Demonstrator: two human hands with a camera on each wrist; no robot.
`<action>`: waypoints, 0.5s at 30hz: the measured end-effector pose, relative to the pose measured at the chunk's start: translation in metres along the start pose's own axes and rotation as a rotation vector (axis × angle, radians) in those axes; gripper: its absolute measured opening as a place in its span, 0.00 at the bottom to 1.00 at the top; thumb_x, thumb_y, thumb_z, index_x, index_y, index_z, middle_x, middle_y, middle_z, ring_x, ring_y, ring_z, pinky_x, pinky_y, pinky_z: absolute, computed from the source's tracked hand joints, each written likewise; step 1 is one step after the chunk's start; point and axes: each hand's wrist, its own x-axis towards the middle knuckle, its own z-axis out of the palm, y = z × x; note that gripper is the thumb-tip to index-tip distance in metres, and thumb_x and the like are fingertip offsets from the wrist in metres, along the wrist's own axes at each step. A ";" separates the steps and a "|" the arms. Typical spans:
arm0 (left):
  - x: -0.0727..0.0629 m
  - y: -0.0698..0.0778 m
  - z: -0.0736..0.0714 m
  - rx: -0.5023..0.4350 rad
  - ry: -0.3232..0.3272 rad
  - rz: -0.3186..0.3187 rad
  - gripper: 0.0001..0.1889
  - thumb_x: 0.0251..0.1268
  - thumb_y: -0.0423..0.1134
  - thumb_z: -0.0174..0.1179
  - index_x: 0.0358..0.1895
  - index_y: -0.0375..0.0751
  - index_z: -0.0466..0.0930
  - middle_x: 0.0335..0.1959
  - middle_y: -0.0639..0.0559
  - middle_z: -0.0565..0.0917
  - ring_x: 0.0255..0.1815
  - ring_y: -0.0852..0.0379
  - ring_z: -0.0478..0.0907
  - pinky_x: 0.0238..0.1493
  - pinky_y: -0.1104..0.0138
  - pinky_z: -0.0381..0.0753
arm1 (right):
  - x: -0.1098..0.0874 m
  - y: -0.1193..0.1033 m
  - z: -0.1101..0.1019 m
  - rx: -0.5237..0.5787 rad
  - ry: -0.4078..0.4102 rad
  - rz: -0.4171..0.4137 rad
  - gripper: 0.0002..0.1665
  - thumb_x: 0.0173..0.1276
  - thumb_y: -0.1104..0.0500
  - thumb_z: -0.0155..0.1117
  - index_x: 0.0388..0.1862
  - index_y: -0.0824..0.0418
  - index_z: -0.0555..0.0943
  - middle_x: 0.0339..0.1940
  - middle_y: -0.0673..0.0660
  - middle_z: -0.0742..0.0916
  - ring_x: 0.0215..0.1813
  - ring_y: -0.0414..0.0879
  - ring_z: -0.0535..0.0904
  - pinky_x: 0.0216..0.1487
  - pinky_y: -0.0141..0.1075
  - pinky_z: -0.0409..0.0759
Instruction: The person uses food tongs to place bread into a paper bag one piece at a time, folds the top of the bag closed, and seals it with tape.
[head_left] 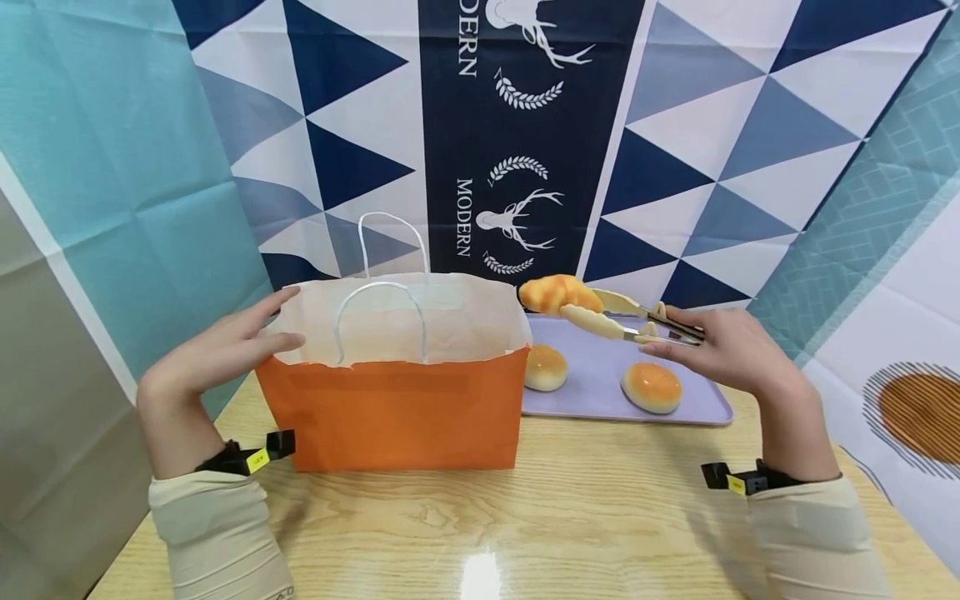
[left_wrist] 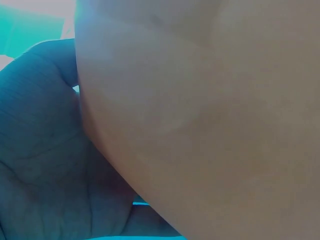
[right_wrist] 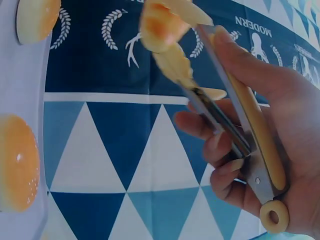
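The paper bag (head_left: pixel 405 417) is coloured orange outside and whitish inside. To the right of this bag, the tray (head_left: pixel 588 383) is coloured pale lilac, the two buns (head_left: pixel 652 387) are shaded from golden orange to cream, the bread roll (head_left: pixel 557 294) is tinted yellow-orange, and the tongs (head_left: pixel 592 321) are tipped in cream. Behind the bag, the cloth (head_left: pixel 558 137) is patterned with navy, grey-blue and white triangles, and its band (head_left: pixel 517 129) is printed with white deer heads.
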 end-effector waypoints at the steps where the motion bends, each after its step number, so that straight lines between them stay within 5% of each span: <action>1: 0.000 0.000 0.000 0.001 0.000 -0.001 0.43 0.83 0.53 0.52 0.88 0.44 0.40 0.86 0.31 0.47 0.81 0.25 0.50 0.70 0.23 0.55 | 0.000 -0.001 0.001 0.003 0.026 -0.001 0.48 0.67 0.33 0.74 0.74 0.63 0.78 0.12 0.47 0.67 0.16 0.45 0.59 0.20 0.39 0.60; 6: 0.001 0.000 0.001 0.004 0.002 -0.002 0.43 0.83 0.53 0.52 0.88 0.44 0.40 0.86 0.31 0.47 0.81 0.25 0.50 0.70 0.23 0.55 | 0.002 -0.013 0.004 0.020 0.154 -0.038 0.45 0.68 0.36 0.75 0.73 0.63 0.79 0.14 0.48 0.70 0.17 0.45 0.61 0.20 0.39 0.61; 13: 0.003 -0.001 0.002 0.002 0.004 -0.004 0.43 0.83 0.52 0.52 0.88 0.44 0.40 0.86 0.31 0.48 0.81 0.26 0.50 0.70 0.23 0.55 | 0.007 -0.035 0.008 0.016 0.344 -0.099 0.38 0.65 0.42 0.80 0.69 0.59 0.84 0.36 0.52 0.89 0.17 0.43 0.64 0.19 0.39 0.62; 15: 0.003 -0.001 0.002 0.001 0.003 -0.007 0.43 0.83 0.52 0.52 0.88 0.44 0.39 0.86 0.31 0.47 0.81 0.26 0.50 0.70 0.23 0.55 | 0.008 -0.041 0.009 0.003 0.393 -0.121 0.38 0.63 0.43 0.82 0.68 0.58 0.84 0.33 0.53 0.88 0.18 0.43 0.65 0.20 0.38 0.62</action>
